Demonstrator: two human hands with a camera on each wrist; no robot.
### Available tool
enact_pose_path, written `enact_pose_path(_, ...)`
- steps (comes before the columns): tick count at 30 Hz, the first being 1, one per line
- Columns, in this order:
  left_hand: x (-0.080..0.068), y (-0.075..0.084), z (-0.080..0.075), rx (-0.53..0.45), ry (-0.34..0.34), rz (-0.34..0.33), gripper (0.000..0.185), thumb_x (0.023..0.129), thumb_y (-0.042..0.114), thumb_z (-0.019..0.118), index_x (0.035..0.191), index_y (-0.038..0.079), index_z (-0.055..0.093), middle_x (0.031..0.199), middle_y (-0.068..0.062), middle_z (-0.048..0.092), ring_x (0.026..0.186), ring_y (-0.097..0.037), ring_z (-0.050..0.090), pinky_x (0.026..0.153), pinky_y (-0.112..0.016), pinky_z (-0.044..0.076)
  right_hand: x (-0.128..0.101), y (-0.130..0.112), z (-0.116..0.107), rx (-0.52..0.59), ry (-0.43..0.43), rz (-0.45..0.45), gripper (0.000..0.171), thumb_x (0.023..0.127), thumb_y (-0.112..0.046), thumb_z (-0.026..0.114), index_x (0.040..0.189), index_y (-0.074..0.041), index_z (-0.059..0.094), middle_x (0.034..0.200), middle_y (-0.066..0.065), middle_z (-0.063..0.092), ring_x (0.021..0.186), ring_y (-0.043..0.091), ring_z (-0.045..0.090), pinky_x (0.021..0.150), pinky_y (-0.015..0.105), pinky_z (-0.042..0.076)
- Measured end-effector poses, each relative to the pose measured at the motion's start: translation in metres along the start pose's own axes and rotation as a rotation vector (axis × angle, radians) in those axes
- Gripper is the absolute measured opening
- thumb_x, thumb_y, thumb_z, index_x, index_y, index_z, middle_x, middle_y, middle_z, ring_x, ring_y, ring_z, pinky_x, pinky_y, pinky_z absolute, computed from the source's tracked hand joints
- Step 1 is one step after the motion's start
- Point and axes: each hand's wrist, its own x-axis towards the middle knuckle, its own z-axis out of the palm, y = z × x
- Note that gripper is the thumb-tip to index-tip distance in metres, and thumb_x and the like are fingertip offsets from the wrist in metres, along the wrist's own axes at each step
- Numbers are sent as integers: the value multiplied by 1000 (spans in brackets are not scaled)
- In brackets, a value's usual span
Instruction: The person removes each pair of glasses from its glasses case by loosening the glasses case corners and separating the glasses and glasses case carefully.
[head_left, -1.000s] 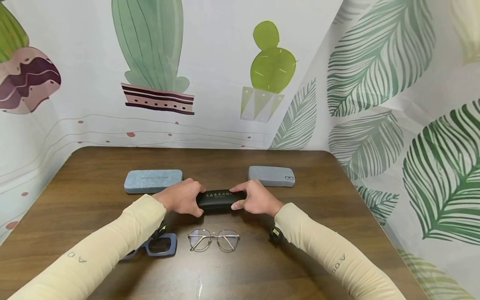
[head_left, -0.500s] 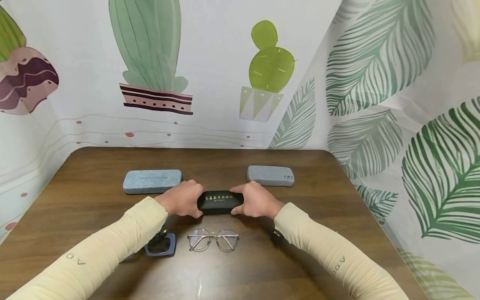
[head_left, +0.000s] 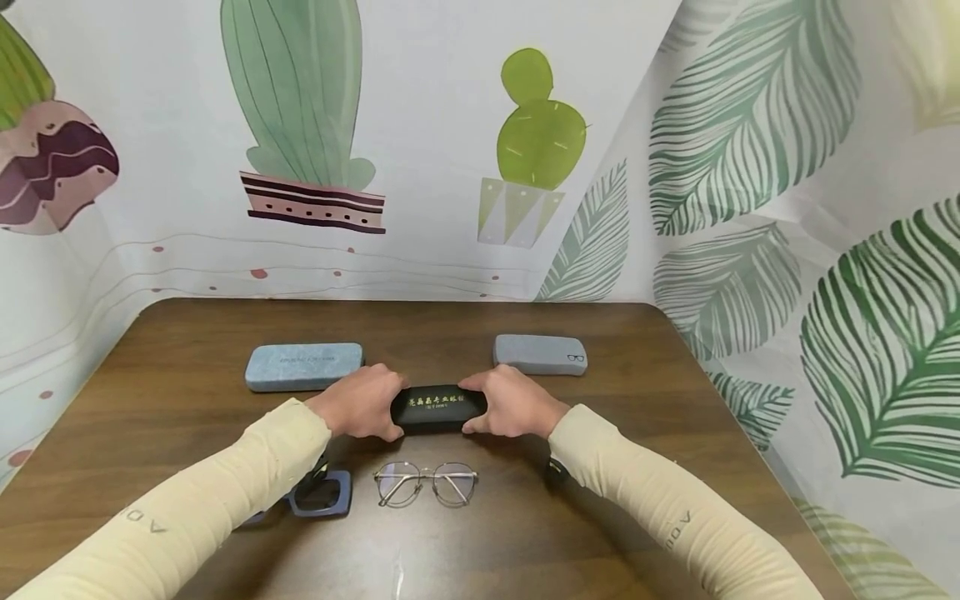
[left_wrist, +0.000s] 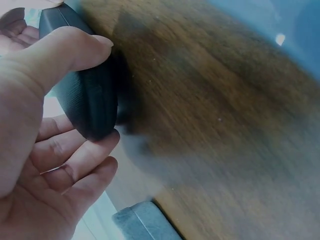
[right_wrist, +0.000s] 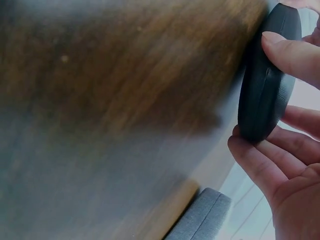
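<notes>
Black spectacle case [head_left: 438, 408] held between two hands, above or on the bench [head_left: 427, 325]; contact with the wood cannot be determined. The left hand [head_left: 366, 402] is clamped on its left end and the right hand [head_left: 517, 402] on its right, thumbs on the near side, fingers around the far side. The leathery, finely grained shell, with a seam along its edge, is probably light and stiff, only mildly slippery, and not itself fragile. The rounded ends offer the surest hold; light pressure should suffice, since hard squeezing might flex the shell.

Writing: gold Chinese characters cross the upper face, the later ones apparently reading 专业眼镜 (professional eyewear); a smaller line beneath is illegible. The light-blue case [head_left: 303, 367], beyond the left hand, bears faint lettering too small to read. The grey case [head_left: 540, 354], beyond the right hand, carries a small spectacles outline. Partial lettering beginning with A marks the right sleeve [head_left: 652, 492]. The wire-rimmed glasses [head_left: 426, 483], nearer the viewer, show no readable mark.
</notes>
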Motion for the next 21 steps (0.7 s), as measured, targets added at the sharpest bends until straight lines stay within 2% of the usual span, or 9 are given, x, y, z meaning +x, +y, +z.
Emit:
enact_pose_path(5,-1,-1,-1,10,19,1,36,64,27,91,85,9,67,70,2,62,61,-14,53,60,-32,48,0,0,-1,-17,4,-16,59,79,-36,90,127,-4,73,116,5,79,90,13,73,83,29,58)
enact_pose_path(10,-1,-2,-5,34,27,-8,43,65,29,91,96,5,72,77,-1,68,64,-14,56,63,-33,51,2,-3,-6,-32,12,-46,58,81,-32,89,127,-1,72,120,9,78,100,19,75,91,34,59)
enact_pose_path(15,2,-4,-12,29,31,-9,52,67,29,90,107,0,73,85,-4,72,66,-13,57,64,-31,52,6,-4,-12,-42,23,-51,58,82,-30,89,127,0,71,120,11,78,98,21,76,88,36,60)
enact_pose_path(21,8,-8,-22,17,44,-10,53,68,28,90,109,0,72,85,-5,72,67,-14,58,64,-30,52,15,-3,-19,-66,36,-44,58,82,-30,89,128,-1,71,119,10,78,94,20,75,85,36,59)
